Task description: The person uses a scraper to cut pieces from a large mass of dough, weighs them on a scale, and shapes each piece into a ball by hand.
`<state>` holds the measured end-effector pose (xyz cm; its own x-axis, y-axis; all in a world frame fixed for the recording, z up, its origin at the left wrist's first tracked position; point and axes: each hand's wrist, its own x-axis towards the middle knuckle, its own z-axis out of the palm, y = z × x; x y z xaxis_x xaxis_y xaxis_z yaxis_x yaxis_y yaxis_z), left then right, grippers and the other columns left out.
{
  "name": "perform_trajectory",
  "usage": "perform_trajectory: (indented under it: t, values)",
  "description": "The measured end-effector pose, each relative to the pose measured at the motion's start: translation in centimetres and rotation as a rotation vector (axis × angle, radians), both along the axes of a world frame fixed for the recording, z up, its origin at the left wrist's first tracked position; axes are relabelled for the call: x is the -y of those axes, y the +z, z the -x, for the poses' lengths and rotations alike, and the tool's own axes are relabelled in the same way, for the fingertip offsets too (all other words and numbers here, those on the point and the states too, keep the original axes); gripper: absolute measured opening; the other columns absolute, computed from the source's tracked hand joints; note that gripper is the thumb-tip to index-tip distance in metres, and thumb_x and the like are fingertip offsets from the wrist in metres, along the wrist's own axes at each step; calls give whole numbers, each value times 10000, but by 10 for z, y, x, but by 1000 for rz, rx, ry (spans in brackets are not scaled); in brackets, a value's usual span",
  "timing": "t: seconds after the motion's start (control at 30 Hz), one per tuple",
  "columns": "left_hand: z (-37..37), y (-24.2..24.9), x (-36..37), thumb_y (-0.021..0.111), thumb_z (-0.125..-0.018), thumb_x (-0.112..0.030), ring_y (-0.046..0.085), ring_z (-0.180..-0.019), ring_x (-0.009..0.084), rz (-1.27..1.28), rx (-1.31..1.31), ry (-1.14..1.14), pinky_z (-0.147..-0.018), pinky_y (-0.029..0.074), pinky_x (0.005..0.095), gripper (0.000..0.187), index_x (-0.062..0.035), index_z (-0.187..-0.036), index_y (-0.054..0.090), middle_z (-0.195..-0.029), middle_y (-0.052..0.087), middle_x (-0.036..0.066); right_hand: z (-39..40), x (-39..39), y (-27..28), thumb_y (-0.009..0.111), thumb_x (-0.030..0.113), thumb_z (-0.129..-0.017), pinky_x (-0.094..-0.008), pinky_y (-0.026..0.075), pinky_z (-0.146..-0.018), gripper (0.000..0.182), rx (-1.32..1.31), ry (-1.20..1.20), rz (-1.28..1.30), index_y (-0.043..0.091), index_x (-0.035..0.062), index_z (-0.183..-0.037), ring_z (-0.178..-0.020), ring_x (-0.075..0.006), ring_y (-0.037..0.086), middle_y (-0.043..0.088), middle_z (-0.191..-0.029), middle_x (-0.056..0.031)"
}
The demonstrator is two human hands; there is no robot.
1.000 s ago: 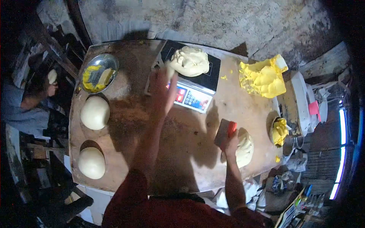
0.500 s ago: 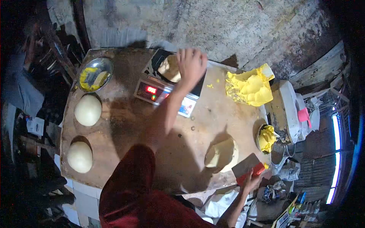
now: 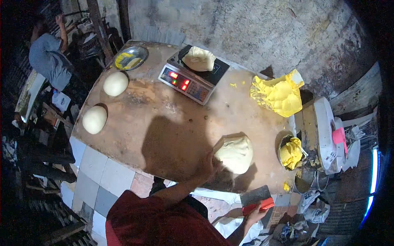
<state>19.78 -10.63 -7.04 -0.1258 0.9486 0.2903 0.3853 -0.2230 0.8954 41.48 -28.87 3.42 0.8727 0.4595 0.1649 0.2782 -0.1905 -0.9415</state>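
My left hand (image 3: 207, 167), dim in shadow, is beside the left edge of a large pale dough piece (image 3: 234, 154); its fingers look apart, with nothing in them. Closed round the red handle of a metal scraper (image 3: 255, 198), my right hand (image 3: 256, 214) is just off the table's front edge. A smaller dough lump (image 3: 199, 59) rests on the black plate of a digital scale (image 3: 186, 84) with lit red digits.
Two smooth dough balls (image 3: 115, 84) (image 3: 94, 119) sit at the table's left, near a metal bowl (image 3: 141, 57) with yellow residue. Yellow fat (image 3: 281, 95) lies in an opened wrapper at the right, above a bowl of yellow fat (image 3: 291, 153). Another person (image 3: 50, 57) is at the upper left.
My left hand has left the dough on the scale and come down beside the large dough. My right hand and the scraper have moved down past the table edge. The view has shifted.
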Motion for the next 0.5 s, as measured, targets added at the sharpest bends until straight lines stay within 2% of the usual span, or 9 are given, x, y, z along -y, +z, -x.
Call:
perform_trajectory:
  t: [0.03, 0.1, 0.13, 0.2, 0.23, 0.3, 0.37, 0.43, 0.5]
  values:
    - [-3, -9, -10, 620, -774, -272, 542, -886, 322, -3, -1, 8, -770, 432, 444, 474, 2, -1126, 459, -997, 554, 169, 4, -1, 6, 619, 164, -815, -287, 416, -768, 562, -1, 8, -3, 347, -9, -1276, -899, -177, 503, 514, -1098, -92]
    - [2, -14, -30, 640, -758, -211, 562, -845, 306, 303, 288, -232, -739, 447, 417, 425, -10, -1099, 486, -934, 576, 179, 18, -6, 24, 625, 181, -813, -293, 419, -766, 557, 3, -23, 47, 358, -20, -1259, -897, -181, 502, 515, -1092, -98]
    - [8, -11, -30, 640, -758, -211, 562, -845, 306, 308, 286, -218, -739, 447, 417, 425, -10, -1099, 486, -934, 576, 179, 12, -8, 15, 625, 181, -813, -293, 419, -766, 557, -2, -10, 54, 358, -20, -1259, -897, -181, 502, 515, -1092, -98]
    - [18, -10, -30, 615, -791, -215, 523, -600, 247, 264, 156, -311, -596, 437, 372, 297, 36, -930, 536, -692, 557, 142, 6, -23, 2, 629, 197, -812, -297, 418, -772, 550, -6, 128, -23, 370, -32, -1240, -902, -186, 498, 516, -1089, -104]
    - [21, -11, -31, 615, -791, -215, 523, -600, 247, 268, 155, -311, -596, 437, 372, 297, 36, -930, 536, -692, 557, 142, 13, -32, 2, 630, 198, -812, -287, 421, -753, 526, -65, 175, -15, 385, -36, -1215, -877, -181, 504, 523, -1066, -111]
    - [27, -9, -34, 626, -770, -207, 546, -643, 252, 46, -94, -281, -618, 442, 378, 264, 25, -886, 578, -733, 584, 147, 67, -63, 52, 605, 161, -825, -262, 425, -670, 444, -150, 330, 49, 408, -26, -1176, -799, -151, 507, 541, -985, -79]
    - [35, 20, -35, 631, -760, -209, 554, -660, 259, 177, -94, -346, -628, 442, 378, 257, 21, -865, 584, -754, 594, 152, 107, -93, 64, 585, 144, -836, -259, 424, -645, 388, -245, 393, 85, 424, -19, -1149, -774, -143, 507, 548, -955, -67]
    - [42, 16, -44, 636, -750, -211, 561, -677, 266, 310, -98, -432, -638, 441, 378, 250, 16, -843, 589, -775, 603, 156, 142, -122, 57, 555, 135, -835, -314, 431, -579, 292, 79, 515, 235, 432, 7, -1067, -668, -213, 534, 556, -801, -123]
    - [46, -20, -51, 617, -757, -218, 574, -714, 289, 447, 254, -526, -672, 441, 400, 274, 27, -877, 587, -798, 608, 176, 170, -145, 53, 550, 152, -824, -388, 432, -540, 257, 431, 574, 455, 431, 30, -1017, -622, -315, 555, 556, -713, -185]
